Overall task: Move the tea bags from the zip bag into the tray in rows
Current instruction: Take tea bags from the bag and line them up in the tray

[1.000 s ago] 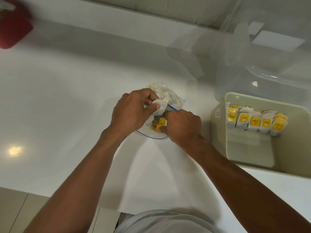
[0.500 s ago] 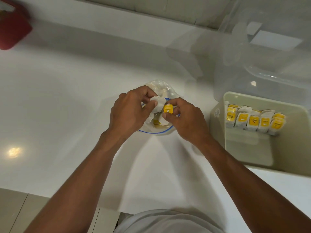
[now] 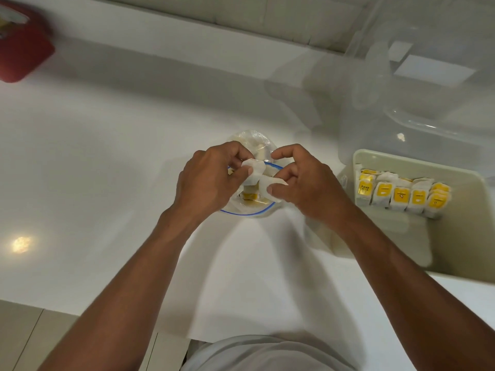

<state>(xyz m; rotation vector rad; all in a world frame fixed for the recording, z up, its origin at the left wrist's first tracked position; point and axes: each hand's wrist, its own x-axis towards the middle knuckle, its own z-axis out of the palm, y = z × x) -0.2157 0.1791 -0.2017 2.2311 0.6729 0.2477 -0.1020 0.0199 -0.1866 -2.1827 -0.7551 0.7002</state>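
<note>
Zip bag (image 3: 250, 139) – part hidden, contents blurry | tray (image 3: 401, 158) – rt edge cropped

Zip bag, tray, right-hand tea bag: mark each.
Zip bag (image 3: 250, 140): head view, crumpled clear far end.
Tray (image 3: 417, 162): head view, far rim.
Tea bag (image 3: 273, 182): head view, middle of its white paper.

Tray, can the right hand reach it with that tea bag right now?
Probably yes: the right hand, pinching a tea bag, is beside the open tray, nothing lies between them, and bare floor shows nearer than the row of tea bags.
</note>
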